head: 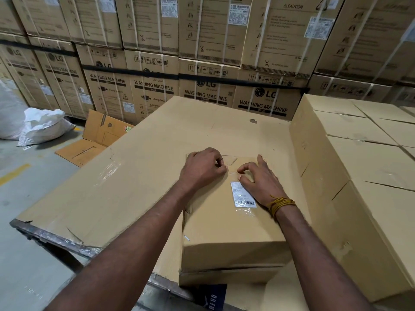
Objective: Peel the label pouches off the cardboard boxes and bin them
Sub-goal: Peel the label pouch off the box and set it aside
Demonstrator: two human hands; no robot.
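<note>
A small cardboard box (224, 223) lies on a big flat sheet of cardboard (139, 171). On its top is a clear plastic label pouch (243, 196) with a white barcode label inside. My left hand (202, 169) has its fingers curled and pinches the pouch's clear far edge near the middle of the box top. My right hand (260, 180) rests on the pouch beside the label, thumb and forefinger bent at the same clear edge. A yellow thread band is on my right wrist.
Plain cartons (363, 167) are stacked close on the right. A wall of washing-machine boxes (202, 63) stands behind. On the floor to the left lie white sacks (42, 126) and a flattened carton (96, 140). A yellow floor line (13, 173) runs at the far left.
</note>
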